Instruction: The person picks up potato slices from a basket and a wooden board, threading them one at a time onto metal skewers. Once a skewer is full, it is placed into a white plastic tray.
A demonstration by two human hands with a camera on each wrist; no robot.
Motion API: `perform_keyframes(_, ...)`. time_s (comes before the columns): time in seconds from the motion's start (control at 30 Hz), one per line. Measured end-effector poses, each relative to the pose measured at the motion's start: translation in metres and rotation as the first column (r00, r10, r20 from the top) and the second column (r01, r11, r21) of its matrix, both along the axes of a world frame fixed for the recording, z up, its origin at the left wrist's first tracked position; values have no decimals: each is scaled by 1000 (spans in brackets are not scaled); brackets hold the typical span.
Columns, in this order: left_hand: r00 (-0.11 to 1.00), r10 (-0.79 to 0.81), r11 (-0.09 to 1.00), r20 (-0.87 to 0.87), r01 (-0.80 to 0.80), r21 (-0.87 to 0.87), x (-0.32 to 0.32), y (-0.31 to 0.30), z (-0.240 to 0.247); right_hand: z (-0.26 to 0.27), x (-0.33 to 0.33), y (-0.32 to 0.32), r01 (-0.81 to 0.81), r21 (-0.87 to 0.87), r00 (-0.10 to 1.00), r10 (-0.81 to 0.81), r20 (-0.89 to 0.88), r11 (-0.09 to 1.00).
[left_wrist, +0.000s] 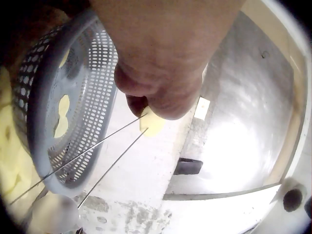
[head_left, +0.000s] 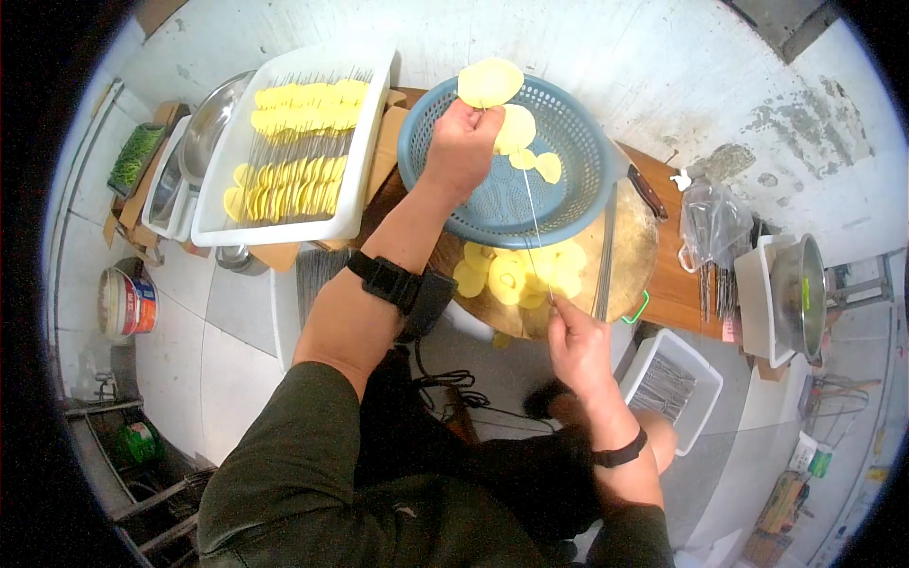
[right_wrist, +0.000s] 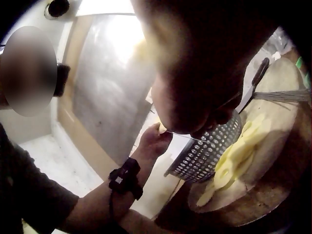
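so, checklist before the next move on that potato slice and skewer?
1. Left hand pinches the potato slice, raised over the blue colander: ok.
2. Right hand grips the lower end of the skewer: ok.
3. Skewer tip through the slice: cannot tell, the fingers hide it.
4. Skewer runs straight between the two hands: ok.
5. Loose slices are within reach on the cutting board: ok.
6. Knife lies at the board's far edge, apart from both hands: ok.
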State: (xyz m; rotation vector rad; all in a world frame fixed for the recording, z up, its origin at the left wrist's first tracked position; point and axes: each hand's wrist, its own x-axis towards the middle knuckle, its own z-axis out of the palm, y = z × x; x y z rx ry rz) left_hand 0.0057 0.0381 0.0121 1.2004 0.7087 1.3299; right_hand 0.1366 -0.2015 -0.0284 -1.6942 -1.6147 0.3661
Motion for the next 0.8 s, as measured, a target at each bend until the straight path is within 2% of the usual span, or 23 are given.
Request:
perform_keyframes(0.1,998,-28,999,-55,29,16,-2,6,-10,1,0,-2,5,-36,1000,-5,-4,999)
perform_keyframes(0.13,972,73,967,-222,-14,254,-4,22,-32,-1,0,-1,5,-37,1000,-5,-4,999)
perform_keyframes(0.17,912,207,877,-354,-13,481,-5,31,-44,-3,0,-1,6,-22,1000,-5,6,1000)
perform_keyframes(0.27,886,235,871,-399,-11,490,-6,30,-42,-4,-1,-1,10,2,1000,-10,13,1000)
perform_keyframes(0.3,886,235,872,-399,-11,490,-4,23,-32,-3,-1,-1,14,12,1000,-14,10,1000)
perform_keyframes(0.33,971,88,963,-222,-26,268,0,10,-13,-4,-1,0,13,12,1000,-14,10,1000)
perform_keyframes(0.37,1000,-16,999,-2,16,34,2,1,-1,-5,-2,0,20,34,1000,-20,4,999)
perform_keyframes(0.4,1000,-14,999,-2,15,33,-1,-1,3,-6,-2,0,26,55,1000,-26,-4,998)
perform_keyframes(0.47,968,49,997,-245,-32,71,-6,-3,7,-3,-4,0,31,44,999,-31,-19,999)
perform_keyframes(0.67,997,-31,999,-74,32,11,4,4,-11,0,-4,2,32,34,998,-30,-54,999)
perform_keyframes(0.8,980,-1,1000,-199,7,30,3,-4,-1,-6,-3,5,44,65,999,-43,-21,997)
